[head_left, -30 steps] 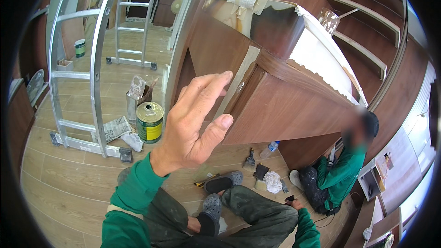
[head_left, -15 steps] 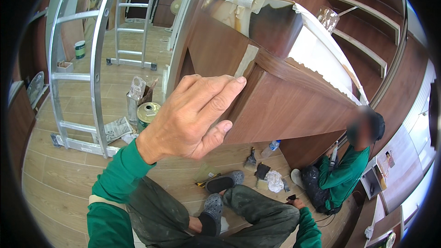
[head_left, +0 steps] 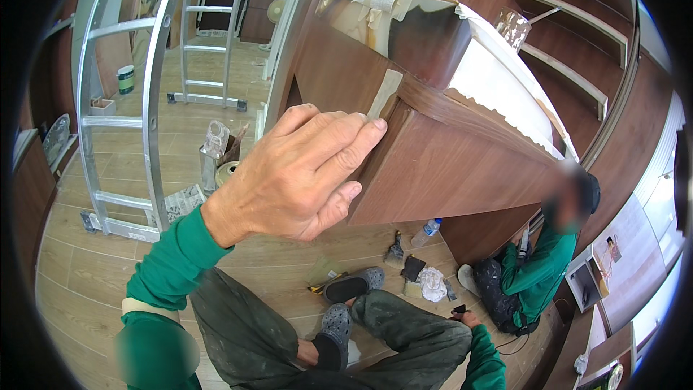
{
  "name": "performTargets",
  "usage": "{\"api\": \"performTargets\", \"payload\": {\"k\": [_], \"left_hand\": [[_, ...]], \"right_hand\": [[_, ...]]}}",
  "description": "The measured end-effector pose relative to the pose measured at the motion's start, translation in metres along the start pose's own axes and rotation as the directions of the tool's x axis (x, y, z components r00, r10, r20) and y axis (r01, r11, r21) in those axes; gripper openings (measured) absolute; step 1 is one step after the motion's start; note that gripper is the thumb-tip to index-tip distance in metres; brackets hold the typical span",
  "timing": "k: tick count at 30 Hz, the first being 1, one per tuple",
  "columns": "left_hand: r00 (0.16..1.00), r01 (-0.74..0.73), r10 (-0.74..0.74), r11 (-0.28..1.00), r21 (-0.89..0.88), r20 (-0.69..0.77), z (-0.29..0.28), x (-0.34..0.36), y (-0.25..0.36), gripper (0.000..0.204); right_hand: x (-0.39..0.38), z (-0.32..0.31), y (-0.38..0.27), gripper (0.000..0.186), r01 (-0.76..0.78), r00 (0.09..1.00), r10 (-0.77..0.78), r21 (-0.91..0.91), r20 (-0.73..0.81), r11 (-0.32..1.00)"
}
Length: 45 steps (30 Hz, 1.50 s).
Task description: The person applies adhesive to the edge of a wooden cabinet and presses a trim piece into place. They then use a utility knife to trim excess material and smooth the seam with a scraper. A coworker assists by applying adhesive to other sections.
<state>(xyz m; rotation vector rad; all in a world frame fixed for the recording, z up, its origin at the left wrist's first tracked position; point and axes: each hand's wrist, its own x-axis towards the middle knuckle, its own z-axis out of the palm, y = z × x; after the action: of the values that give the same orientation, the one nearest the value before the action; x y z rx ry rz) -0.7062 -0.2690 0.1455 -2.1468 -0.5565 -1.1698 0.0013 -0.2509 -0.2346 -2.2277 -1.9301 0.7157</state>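
Note:
My left hand (head_left: 296, 173) lies across the front corner of a brown wooden cabinet (head_left: 444, 170), its fingertips on the edge beside a pale tape strip (head_left: 385, 92). Its fingers are loosely bent, thumb apart, with nothing visibly held; part of the strip is hidden under them. Above that corner, torn white masking (head_left: 498, 83) and a glossy dark panel (head_left: 429, 40) cover the cabinet top. My right hand (head_left: 469, 318), low on the right beside my knee, is closed on a small dark object (head_left: 458, 310).
A co-worker (head_left: 538, 267) in green sits at right below shelves (head_left: 563, 79). Aluminium ladders (head_left: 123, 122) stand at left, near metal cans (head_left: 211, 155). A water bottle (head_left: 426, 233), brushes (head_left: 395, 248) and a crumpled white cloth (head_left: 433, 283) lie on the floor (head_left: 86, 267).
My left hand has turned palm-down and moved onto the cabinet edge, its fingertips shifting right and covering more of the tape strip. My right hand has stayed about in place.

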Motion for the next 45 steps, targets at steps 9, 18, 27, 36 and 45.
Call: {"api": "performTargets", "payload": {"k": [9,18,27,36,45], "left_hand": [[0.993,-0.118,0.109,0.960,0.255,0.047,-0.011,0.006,-0.002,0.058],[0.977,-0.209,0.183,0.915,0.345,0.106,-0.017,0.007,0.001,0.052],[0.997,0.082,-0.082,0.996,-0.037,-0.005,-0.028,-0.016,0.000,0.056],[0.899,0.269,-0.437,0.567,-0.778,-0.007,0.011,-0.021,0.015,0.066],[0.920,0.212,-0.385,0.646,-0.734,-0.073,0.021,-0.018,0.018,0.056]], "right_hand": [[0.000,-0.002,0.013,0.039,-0.131,0.990,0.135,0.089,-0.041,0.987],[-0.001,-0.004,0.002,0.037,-0.195,0.981,0.193,0.292,0.038,0.936],[0.007,-0.002,0.039,0.038,0.005,0.999,0.002,0.168,-0.041,0.986],[0.005,-0.005,0.046,0.036,-0.158,0.980,0.176,0.188,-0.087,0.969],[-0.010,-0.007,-0.018,0.036,-0.171,0.983,0.177,0.109,-0.043,0.979]]}}
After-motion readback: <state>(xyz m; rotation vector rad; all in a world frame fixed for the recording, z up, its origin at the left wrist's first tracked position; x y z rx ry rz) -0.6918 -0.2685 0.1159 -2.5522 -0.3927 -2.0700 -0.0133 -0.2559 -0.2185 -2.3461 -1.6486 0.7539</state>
